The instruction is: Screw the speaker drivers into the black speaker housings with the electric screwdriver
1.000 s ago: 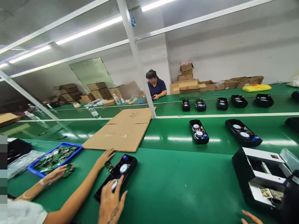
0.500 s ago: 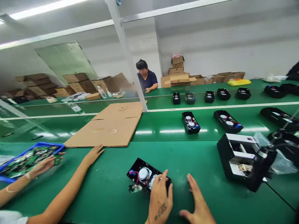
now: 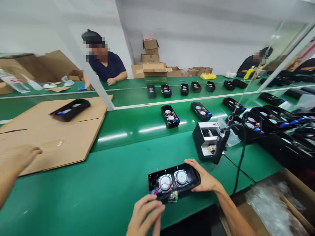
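Observation:
A black speaker housing (image 3: 157, 173) lies tilted toward me over the green bench, showing two round speakers (image 3: 181, 177), red wires and a blue part at its left end. A small green circuit board (image 3: 173, 196) hangs over its near edge. My right hand (image 3: 205, 177) grips the housing's right end, thumb and fingers on opposite sides. My left hand (image 3: 147, 214) is at the near left corner beside the blue part, its fingers bent; whether it pinches a wire or the blue part is hidden.
A screw-feeder box (image 3: 208, 126) and a hanging black electric screwdriver (image 3: 221, 146) stand beyond my right hand. Housings line the belt and crowd the right. Cardboard (image 3: 73, 144) lies left, near another person's hand (image 3: 22, 157). A carton of plastic bags (image 3: 297, 186) is lower right.
The view has swung right. My right hand has taken hold of the housing, now turned and tilted. My left hand has moved to its left corner. Another housing now appears above the cardboard.

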